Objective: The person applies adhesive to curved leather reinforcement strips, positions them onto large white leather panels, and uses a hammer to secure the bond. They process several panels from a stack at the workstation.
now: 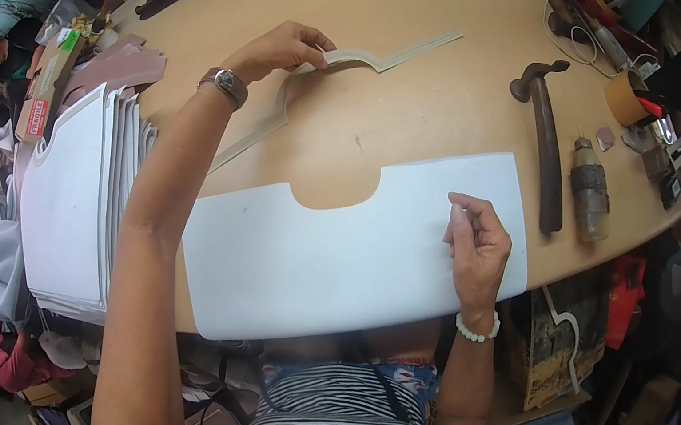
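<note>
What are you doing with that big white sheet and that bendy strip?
A person is working at a round wooden table. The left hand pinches a thin pale strip, a long narrow piece with a curve in it, lifting one end off the tabletop. The right hand rests on a big white sheet with a rounded notch cut into its top edge. A stack of similar white sheets sits to the left, and a hammer lies to the right.

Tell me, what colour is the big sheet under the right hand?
The sheet is plain white, with no pattern. The head view shows it best, below the right hand.
</note>
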### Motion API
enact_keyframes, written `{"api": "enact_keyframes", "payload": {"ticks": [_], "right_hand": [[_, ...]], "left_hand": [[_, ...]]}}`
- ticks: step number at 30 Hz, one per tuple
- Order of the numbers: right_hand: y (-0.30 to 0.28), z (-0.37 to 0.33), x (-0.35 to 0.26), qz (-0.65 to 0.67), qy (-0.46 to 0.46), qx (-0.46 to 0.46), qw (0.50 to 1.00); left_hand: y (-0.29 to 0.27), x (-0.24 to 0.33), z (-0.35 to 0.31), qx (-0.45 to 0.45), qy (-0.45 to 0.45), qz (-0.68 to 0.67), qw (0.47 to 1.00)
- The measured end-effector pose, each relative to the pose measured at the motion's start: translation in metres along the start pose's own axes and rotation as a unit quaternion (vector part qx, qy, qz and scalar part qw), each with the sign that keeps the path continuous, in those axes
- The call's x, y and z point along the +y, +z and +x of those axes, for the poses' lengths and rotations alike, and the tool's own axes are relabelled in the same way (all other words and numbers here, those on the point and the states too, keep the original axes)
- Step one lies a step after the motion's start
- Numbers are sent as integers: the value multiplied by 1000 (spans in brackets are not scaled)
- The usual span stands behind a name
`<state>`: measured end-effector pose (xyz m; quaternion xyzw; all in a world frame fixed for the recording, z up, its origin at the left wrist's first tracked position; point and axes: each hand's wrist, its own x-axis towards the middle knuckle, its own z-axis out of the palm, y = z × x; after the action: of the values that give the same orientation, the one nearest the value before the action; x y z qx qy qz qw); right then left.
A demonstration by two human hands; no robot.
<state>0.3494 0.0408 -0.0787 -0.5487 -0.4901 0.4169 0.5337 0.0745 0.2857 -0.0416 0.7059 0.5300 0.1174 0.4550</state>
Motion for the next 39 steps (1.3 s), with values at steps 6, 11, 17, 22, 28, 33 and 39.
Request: {"api": "enact_keyframes", "payload": {"ticks": [6,11,17,22,28,33,39], "right_hand": [[2,0,-4,-8,0,2,1000],[1,1,0,-8,-10,4,1000],[1,0,2,-8,-11,7,1000],[3,-1,-1,-82,-69,-48,993],[17,-3,-2,-330,-294,-179,879],[16,-19,0,-372,-292,-198,858],[-3,-31,-7,-306,-331,7,893]], "left_hand": [[7,14,-15,-27,-63,-220,973],[4,22,-26,-63,-55,-248,965],[-1,29,-54,-62,0,-277,959],[-1,33,-87,-40,46,-266,962],[14,58,-153,81,138,-122,980],[76,77,-217,242,254,148,925],[144,42,-236,315,306,261,860]]}}
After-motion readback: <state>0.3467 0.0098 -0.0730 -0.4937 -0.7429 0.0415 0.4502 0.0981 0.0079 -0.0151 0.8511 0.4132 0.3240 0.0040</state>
